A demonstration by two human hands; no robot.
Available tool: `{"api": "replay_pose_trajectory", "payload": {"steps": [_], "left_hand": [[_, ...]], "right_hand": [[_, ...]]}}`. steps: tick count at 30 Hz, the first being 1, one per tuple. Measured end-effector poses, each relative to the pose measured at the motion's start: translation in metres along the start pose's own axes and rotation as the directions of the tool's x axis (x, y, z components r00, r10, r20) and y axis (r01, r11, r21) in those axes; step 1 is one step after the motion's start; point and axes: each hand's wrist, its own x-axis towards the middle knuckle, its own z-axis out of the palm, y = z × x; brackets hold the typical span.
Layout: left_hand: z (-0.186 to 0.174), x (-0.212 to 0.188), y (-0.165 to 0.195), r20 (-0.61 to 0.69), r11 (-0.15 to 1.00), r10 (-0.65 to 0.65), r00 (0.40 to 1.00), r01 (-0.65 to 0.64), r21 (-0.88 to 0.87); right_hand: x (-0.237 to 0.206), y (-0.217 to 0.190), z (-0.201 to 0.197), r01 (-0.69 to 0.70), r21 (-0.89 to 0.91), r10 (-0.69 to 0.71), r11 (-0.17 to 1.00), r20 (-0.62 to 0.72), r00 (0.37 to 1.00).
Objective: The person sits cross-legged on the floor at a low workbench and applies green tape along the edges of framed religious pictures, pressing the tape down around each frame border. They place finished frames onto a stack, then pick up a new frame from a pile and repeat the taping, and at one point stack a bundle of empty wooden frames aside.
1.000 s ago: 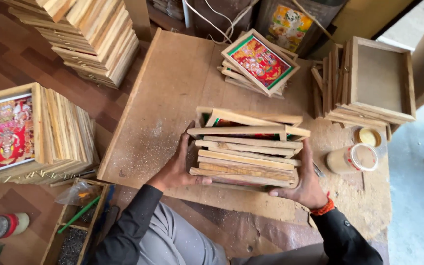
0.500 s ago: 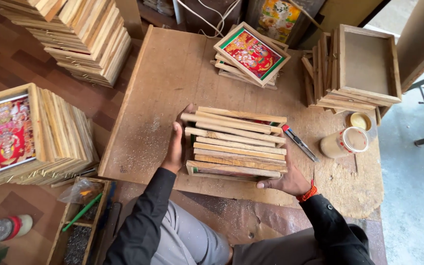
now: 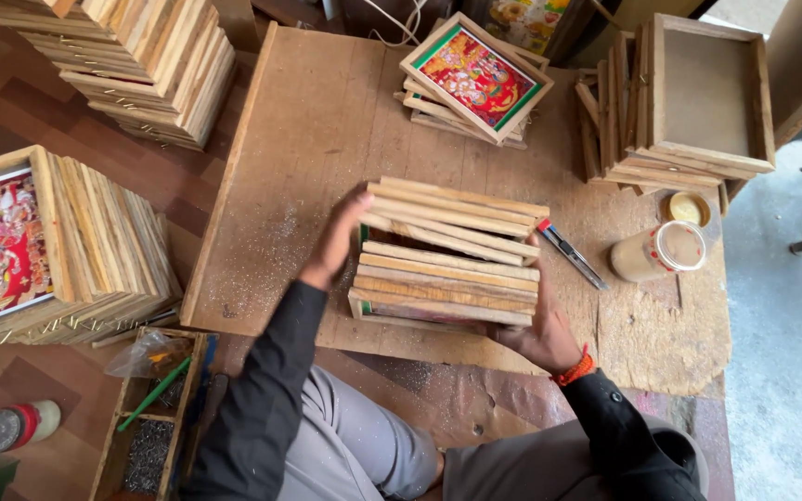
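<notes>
A row of wooden frames [image 3: 450,252] stands on edge near the middle of the counter [image 3: 327,121], close to its near edge. The left hand [image 3: 337,240] presses flat against the row's left end, fingers straight and together. The right hand [image 3: 538,327] cups the row's near right corner, fingers curled around the frames. A utility knife [image 3: 571,253] lies just beside the row's right end, with a jar [image 3: 656,251] further right. A framed colourful picture [image 3: 475,76] tops a small stack near the far edge.
</notes>
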Motion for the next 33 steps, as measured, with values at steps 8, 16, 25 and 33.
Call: {"api": "replay_pose_trajectory", "payload": {"steps": [8, 16, 25, 33], "left_hand": [[0.005, -0.002, 0.025, 0.084, 0.989, -0.096, 0.992, 0.085, 0.12], [0.006, -0.004, -0.013, 0.126, 0.999, 0.011, 0.992, -0.007, -0.033], [0.008, -0.015, -0.011, 0.065, 0.999, -0.002, 0.998, -0.001, 0.049], [0.016, -0.035, 0.004, 0.019, 0.989, 0.082, 0.996, -0.084, 0.123]], "right_hand": [[0.002, -0.003, 0.007, 0.182, -0.126, -0.195, 0.975, -0.101, 0.976], [0.006, -0.004, -0.009, 0.147, -0.14, -0.164, 0.979, -0.119, 0.979], [-0.001, -0.009, -0.011, 0.105, -0.137, -0.116, 0.985, -0.073, 0.991], [0.004, -0.006, -0.01, 0.172, -0.056, -0.175, 0.983, -0.042, 0.984]]}}
